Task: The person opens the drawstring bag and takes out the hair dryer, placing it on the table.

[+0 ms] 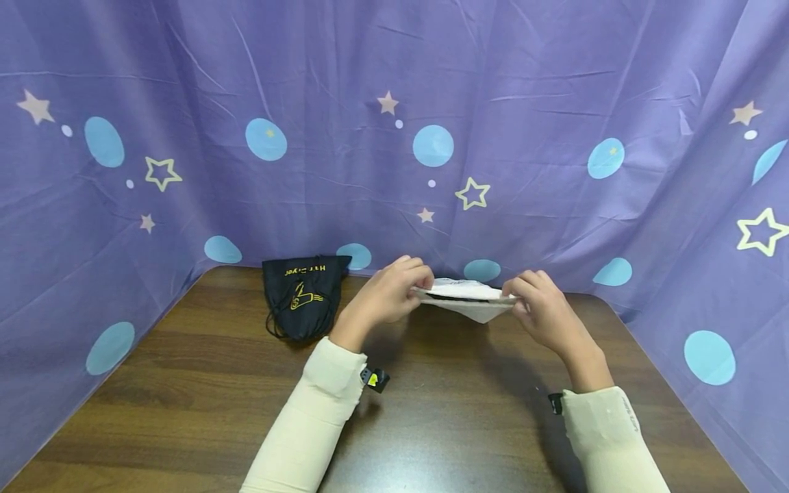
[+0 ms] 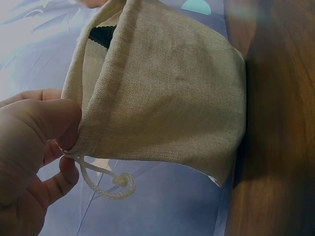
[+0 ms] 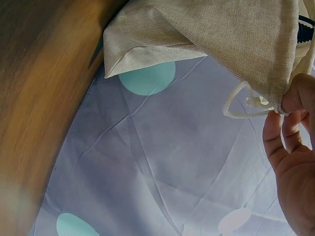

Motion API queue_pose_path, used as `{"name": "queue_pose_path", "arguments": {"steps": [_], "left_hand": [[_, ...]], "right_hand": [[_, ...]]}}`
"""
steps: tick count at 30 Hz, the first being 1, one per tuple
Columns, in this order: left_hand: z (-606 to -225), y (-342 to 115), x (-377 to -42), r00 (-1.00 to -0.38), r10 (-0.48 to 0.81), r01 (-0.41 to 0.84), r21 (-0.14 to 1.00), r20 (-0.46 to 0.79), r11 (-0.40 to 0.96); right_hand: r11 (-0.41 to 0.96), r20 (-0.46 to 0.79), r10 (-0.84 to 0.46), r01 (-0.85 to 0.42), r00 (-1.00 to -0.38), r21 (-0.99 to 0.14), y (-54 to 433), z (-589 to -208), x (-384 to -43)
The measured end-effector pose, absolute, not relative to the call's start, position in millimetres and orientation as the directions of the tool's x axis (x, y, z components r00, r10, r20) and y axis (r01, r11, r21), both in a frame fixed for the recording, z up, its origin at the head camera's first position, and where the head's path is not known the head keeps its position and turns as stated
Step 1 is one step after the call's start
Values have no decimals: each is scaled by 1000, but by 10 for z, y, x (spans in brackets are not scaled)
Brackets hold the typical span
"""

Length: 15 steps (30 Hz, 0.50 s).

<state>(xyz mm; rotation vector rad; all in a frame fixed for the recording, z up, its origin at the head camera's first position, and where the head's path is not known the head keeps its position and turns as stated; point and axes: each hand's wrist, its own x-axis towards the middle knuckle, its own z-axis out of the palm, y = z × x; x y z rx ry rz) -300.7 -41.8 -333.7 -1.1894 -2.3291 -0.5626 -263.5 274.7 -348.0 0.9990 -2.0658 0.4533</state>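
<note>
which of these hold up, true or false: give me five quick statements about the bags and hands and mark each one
1. The left grip and right grip both hold the beige drawstring bag by its mouth. True.
2. That bag's mouth is cinched closed. False: it is open, and a black ribbed object shows inside.
3. The black "Hair Dryer" pouch rests on the wooden table. True.
4. That pouch lies to the right of both grips. False: it lies to the left of both.
5. A knotted cream cord hangs near the left grip. True.
</note>
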Motion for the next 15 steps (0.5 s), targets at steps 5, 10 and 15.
{"name": "queue_pose_path", "arguments": {"steps": [5,10,15], "left_hand": [[-3326,-417,-2999,-513,637,829,142,575,541],[-3339,-407,-2979,-501,647,836,127,575,534],[-3355,-398,-2937,-482,670,847,104,565,521]], "right_hand": [[627,772,-502,-779,-390,15,2732,-3458,-2635],[627,755,-515,-779,-407,8,2731,-3476,-2627],[627,751,-524,-779,-402,20,2747,-3519,-2605]]}}
